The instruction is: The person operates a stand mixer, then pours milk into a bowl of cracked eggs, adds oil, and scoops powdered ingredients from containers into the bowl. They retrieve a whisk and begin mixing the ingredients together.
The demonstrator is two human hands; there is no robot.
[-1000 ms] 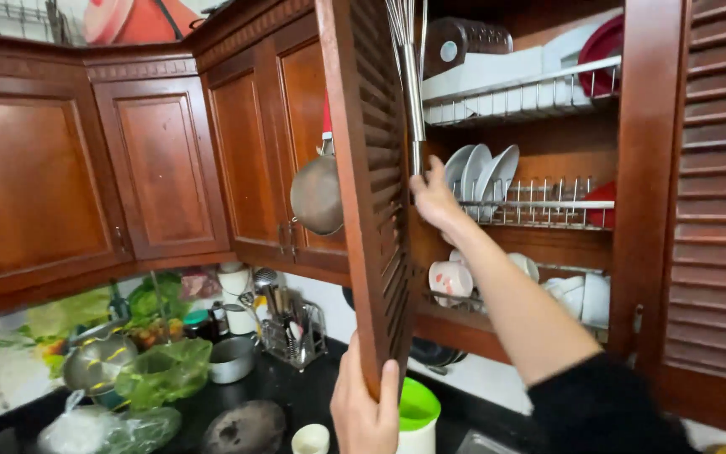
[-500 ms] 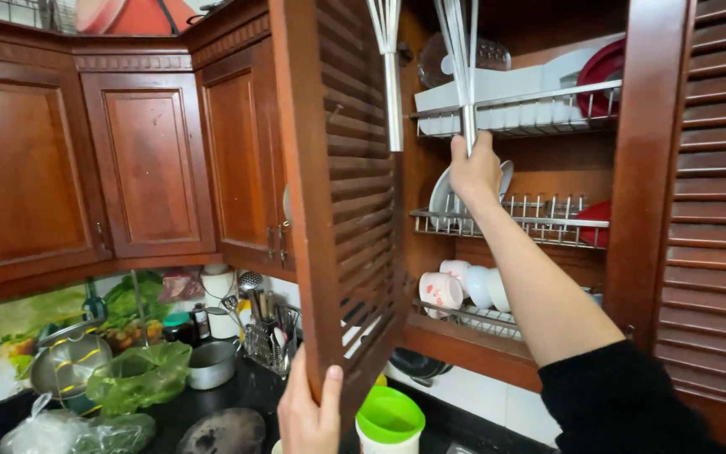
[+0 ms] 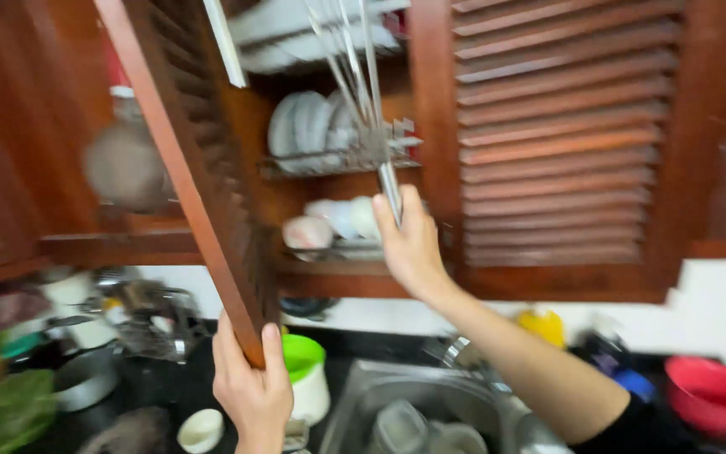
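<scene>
Right hand [image 3: 413, 244] now lower, seemingly around whisk [image 3: 363, 101].

right hand [image 3: 412, 244]: off plate rack, now gripping whisk [image 3: 361, 92] handle | view: shifted right over sink [image 3: 363, 395]

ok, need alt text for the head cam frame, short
A person's right hand grips a metal whisk by its handle in front of an open wooden cabinet, while the left hand holds the bottom edge of the louvered door. White plates stand in the rack inside; a sink lies below.
</scene>
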